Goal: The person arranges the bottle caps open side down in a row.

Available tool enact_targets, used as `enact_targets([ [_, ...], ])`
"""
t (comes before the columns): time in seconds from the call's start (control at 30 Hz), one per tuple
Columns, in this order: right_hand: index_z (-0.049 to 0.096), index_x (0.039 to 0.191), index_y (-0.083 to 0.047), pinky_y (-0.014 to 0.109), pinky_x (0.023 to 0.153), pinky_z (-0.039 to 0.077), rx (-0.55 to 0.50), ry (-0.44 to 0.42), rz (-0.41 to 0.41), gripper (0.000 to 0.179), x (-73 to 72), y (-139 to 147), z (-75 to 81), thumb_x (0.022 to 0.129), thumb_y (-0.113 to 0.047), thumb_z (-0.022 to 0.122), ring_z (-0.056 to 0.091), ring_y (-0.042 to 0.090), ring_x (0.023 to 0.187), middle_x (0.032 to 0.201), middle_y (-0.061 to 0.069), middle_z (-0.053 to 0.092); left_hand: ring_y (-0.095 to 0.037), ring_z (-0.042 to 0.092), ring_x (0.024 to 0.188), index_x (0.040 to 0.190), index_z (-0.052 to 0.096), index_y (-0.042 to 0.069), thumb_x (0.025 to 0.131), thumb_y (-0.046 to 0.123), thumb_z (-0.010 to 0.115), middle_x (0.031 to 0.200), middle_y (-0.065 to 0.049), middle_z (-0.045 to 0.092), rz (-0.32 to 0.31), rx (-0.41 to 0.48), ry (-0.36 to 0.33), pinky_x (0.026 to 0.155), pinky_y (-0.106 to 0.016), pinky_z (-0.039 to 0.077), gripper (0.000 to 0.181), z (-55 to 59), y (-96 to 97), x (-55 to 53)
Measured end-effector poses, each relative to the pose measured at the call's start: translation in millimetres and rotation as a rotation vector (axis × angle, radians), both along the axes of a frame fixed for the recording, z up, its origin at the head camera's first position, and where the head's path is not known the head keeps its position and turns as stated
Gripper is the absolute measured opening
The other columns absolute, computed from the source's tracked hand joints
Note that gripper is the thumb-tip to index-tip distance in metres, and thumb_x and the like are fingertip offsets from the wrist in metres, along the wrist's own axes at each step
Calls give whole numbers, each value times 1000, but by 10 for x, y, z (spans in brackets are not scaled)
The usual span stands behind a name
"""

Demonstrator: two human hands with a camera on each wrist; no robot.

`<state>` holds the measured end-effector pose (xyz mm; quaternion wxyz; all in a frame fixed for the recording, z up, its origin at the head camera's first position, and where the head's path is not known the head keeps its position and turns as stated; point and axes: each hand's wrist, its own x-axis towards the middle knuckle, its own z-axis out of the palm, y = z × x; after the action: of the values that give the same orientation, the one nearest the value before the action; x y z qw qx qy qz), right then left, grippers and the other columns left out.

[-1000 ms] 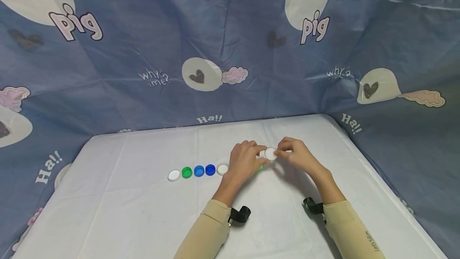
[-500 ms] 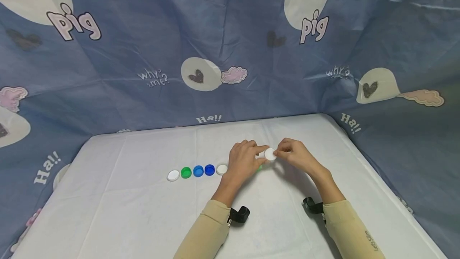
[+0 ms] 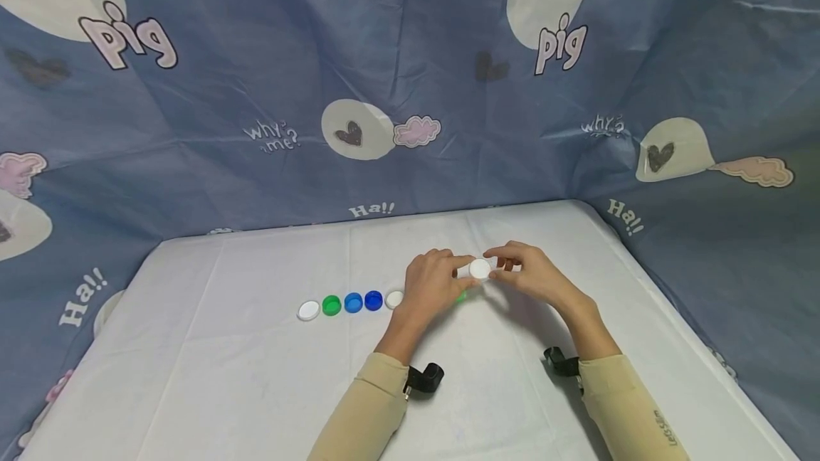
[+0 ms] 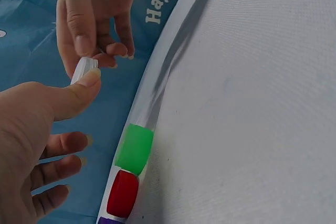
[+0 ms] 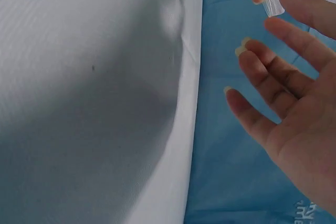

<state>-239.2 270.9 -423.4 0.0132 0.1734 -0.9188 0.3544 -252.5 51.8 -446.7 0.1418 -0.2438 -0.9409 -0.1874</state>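
Note:
Raised above the table, a white ribbed bottle cap (image 3: 480,269) stands between the two hands. My left hand (image 3: 430,282) pinches it at the edge, its thumb (image 4: 79,94) across the near side and the other fingers loosely bent. From the right, my right hand (image 3: 532,272) reaches to the cap with thumb and index finger spread apart. In the right wrist view that thumb's tip lies right at the cap's rim, and the remaining fingers hang relaxed. A green cap (image 3: 461,297) shows partly beside the left hand, which hides the caps under it.
A row of caps runs left along the white table (image 3: 256,383): white (image 3: 394,299), dark blue (image 3: 374,300), light blue (image 3: 353,302), green (image 3: 331,305), white (image 3: 309,310). The left wrist view adds a red cap (image 4: 123,193). A blue printed cloth (image 3: 448,176) hangs behind.
My right hand's pinch on the white cap has loosened, and its index finger has lifted away from the thumb. The left hand keeps hold of the cap, nearly in place.

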Motion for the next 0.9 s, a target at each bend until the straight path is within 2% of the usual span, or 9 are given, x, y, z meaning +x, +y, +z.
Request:
enact_targets([
  [0.23, 72, 121, -14, 27, 66, 46, -2, 27, 51, 36, 0, 7, -31, 85, -10, 73, 54, 14, 81, 91, 3, 63, -6, 52, 62, 118, 70, 46, 79, 58, 74, 70, 12, 59, -12, 13, -39, 53, -24, 37, 41, 3, -20, 3],
  [0.4, 73, 120, -17, 26, 64, 46, 7, 26, 40, 35, -4, 4, -55, 85, -12, 75, 54, 13, 80, 90, 1, 62, -6, 52, 62, 116, 71, 46, 79, 58, 74, 69, 12, 59, -18, 21, -53, 52, -25, 37, 39, 4, -19, 16],
  [0.6, 73, 119, -17, 26, 66, 45, 47, 32, 34, 36, 1, -22, -43, 84, -11, 75, 52, 13, 75, 82, -3, 57, -7, 54, 63, 120, 70, 45, 79, 59, 73, 69, 10, 61, -9, 18, -72, 54, -27, 40, 43, -3, -20, 25],
  [0.77, 73, 120, -16, 25, 61, 41, 87, 31, 27, 36, -4, -38, -39, 84, -11, 75, 47, 12, 68, 75, -3, 52, -10, 66, 77, 123, 68, 44, 81, 59, 71, 87, 9, 74, -1, 7, -96, 60, -29, 47, 44, 2, -15, 38],
  [0.9, 73, 119, -16, 25, 60, 38, 121, 31, 20, 34, -3, -44, -41, 85, -14, 76, 45, 12, 65, 74, -3, 51, -14, 71, 92, 123, 69, 42, 82, 59, 71, 108, 8, 76, 14, -3, -103, 65, -33, 51, 44, 1, 5, 44],
])
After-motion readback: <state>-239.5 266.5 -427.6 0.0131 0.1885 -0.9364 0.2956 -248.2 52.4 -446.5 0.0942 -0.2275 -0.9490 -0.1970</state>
